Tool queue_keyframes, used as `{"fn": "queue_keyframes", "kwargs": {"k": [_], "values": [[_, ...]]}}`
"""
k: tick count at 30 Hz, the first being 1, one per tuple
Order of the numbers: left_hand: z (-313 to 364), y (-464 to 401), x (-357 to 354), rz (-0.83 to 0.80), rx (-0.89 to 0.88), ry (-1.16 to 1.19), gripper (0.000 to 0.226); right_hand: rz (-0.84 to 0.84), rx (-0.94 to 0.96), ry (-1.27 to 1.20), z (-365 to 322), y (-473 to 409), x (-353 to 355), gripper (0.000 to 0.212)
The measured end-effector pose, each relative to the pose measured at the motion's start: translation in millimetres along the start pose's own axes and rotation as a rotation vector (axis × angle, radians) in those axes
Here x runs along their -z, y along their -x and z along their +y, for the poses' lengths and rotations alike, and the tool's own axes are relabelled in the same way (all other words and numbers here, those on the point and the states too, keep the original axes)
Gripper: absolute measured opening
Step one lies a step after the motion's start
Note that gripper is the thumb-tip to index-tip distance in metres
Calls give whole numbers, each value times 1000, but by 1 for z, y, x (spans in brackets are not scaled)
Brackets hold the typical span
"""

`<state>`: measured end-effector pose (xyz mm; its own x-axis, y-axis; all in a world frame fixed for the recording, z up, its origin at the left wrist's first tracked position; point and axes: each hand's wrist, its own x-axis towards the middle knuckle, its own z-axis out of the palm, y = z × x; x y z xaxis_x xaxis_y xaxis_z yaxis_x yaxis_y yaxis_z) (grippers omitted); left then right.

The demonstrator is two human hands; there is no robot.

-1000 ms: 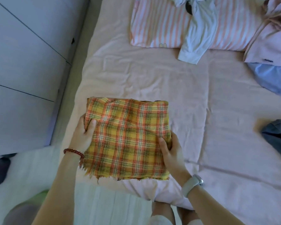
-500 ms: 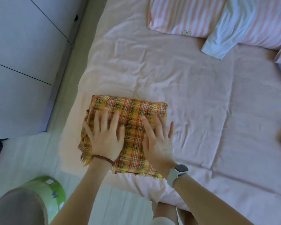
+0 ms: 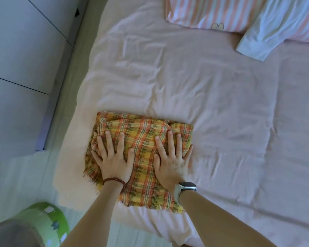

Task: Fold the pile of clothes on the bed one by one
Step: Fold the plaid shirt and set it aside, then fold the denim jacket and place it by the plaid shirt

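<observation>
I'm pressing both palms flat on the folded plaid cloth. My left hand, beaded bracelet at the wrist, is lying on the cloth's left half with fingers straight and spread, gripping nothing. My right hand, watch at the wrist, is lying on the right half the same way, little finger reaching just past the cloth's right edge onto the sheet.

Versus a second ago: I was pinching the cloth by its two side edges, thumbs on top; half a second ago both hands were already flat but close together near the middle. Now they're sitting wider apart and the top right corner of the cloth is bunching up in a ridge ahead of my right fingertips.

The cloth is lying at the near left corner of the bed, its frayed near edge almost at the mattress edge, its left edge close to the bed's left side. Beyond and to the right the pink sheet is running wrinkled and bare, well clear up to the striped pillow at the far end, where a pale blue sleeve is draping over the pillow onto the sheet. Left of the bed a narrow floor strip is running along the grey cabinet. A green container is standing on the floor at lower left.
</observation>
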<state>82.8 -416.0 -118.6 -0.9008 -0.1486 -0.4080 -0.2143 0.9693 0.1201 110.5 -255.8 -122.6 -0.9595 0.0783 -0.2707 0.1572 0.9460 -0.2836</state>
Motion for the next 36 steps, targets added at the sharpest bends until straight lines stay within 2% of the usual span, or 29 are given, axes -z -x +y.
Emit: {"fn": "queue_keyframes", "kwargs": {"k": [6,10,14,17,21,27,30,34,36], "values": [[8,10,28,-64,-2,-65,63,-70,106,-90,10,8,34,55],[41,40,58,71,37,22,59,-79,170,-327,38,26,82,57],[113,81,76,128,-126,163,55,14,66,-341,88,53,134,53],[181,110,79,66,-240,215,63,47,-74,-334,149,86,168,59],[283,158,61,-31,-395,245,55,180,-247,-291,252,144,209,47],[438,238,12,-124,-646,254,57,376,-486,-217,427,221,258,38],[507,264,-25,-154,-821,135,60,316,-545,-169,511,241,269,47],[582,271,-70,-171,-1060,-295,67,96,-544,-164,587,238,266,58],[605,265,-87,-188,-1087,-449,57,19,-504,-189,605,231,263,60]]}}
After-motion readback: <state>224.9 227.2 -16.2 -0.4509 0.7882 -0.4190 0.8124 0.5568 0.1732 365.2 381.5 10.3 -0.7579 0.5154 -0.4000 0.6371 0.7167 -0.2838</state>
